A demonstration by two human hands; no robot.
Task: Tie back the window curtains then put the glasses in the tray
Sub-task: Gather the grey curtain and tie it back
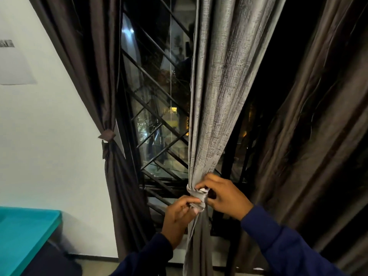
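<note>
From the head camera, a grey textured fabric curtain [211, 100] hung at the middle of the black-barred window [155, 108], gathered low by a grey fabric tie-back band [197, 197]. The left hand [179, 218] pinched the band's lower end; the right hand [221, 196] gripped its knot from the right. A dark brown curtain [95, 76] stood tied at left, beside a teal table [25, 234].
</note>
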